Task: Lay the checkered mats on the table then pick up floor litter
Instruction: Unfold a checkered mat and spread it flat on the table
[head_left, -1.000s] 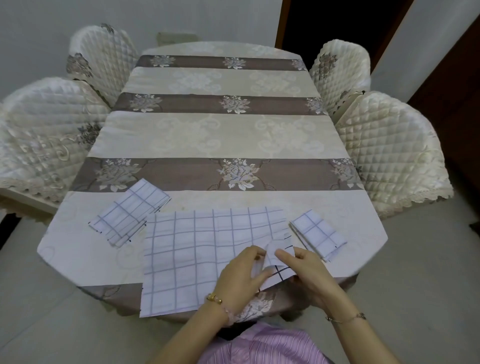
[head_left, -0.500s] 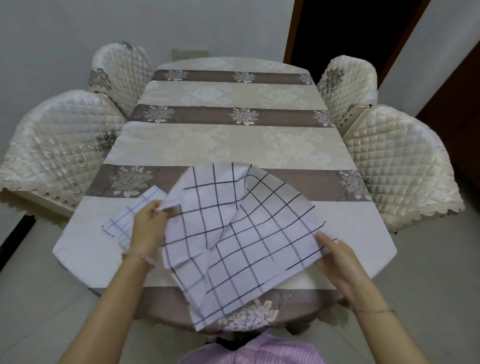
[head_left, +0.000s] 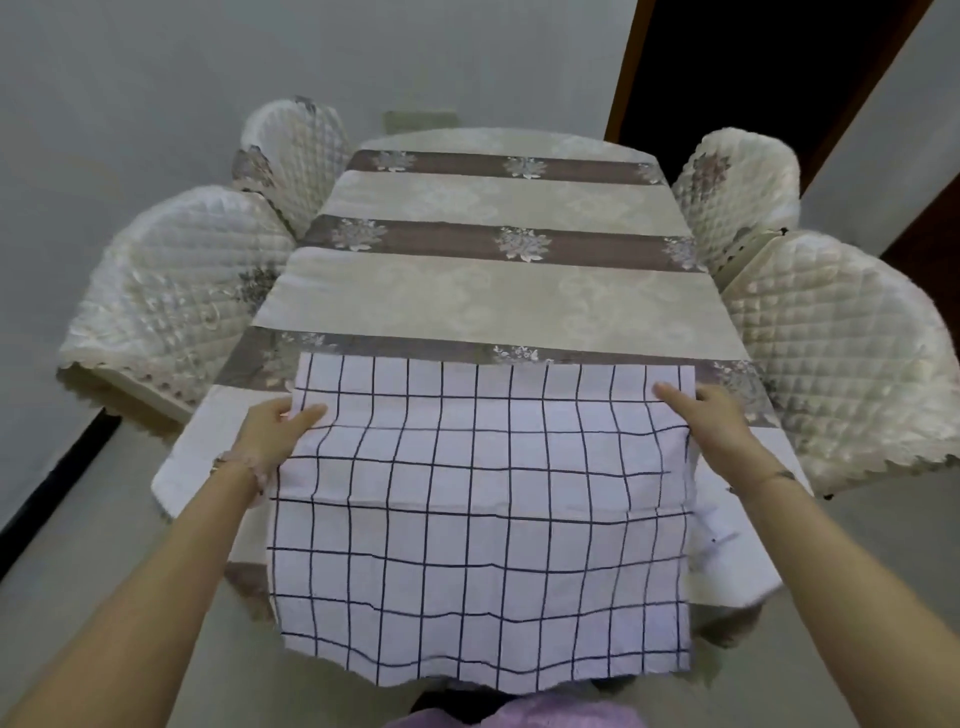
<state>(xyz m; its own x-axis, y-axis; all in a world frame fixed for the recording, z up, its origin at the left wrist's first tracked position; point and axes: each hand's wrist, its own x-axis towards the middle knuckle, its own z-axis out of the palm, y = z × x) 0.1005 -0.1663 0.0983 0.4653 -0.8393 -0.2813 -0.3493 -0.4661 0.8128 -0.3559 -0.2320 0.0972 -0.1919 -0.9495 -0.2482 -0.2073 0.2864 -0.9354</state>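
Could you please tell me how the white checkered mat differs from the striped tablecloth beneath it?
The white fabric mat with a dark grid bears only thin crossing lines; the cream and brown banded tablecloth bears flower motifs. The mat spans only the near end, while the tablecloth runs on to the far end. The left hand and the right hand grip the mat at its sides; the tablecloth lies draped, held by neither. Both are spread fabric.

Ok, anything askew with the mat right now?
Yes: the checkered mat, pinched at its sides by the left hand and right hand, is not flat. Its grid lines ripple and its near edge hangs past the near end of the table.
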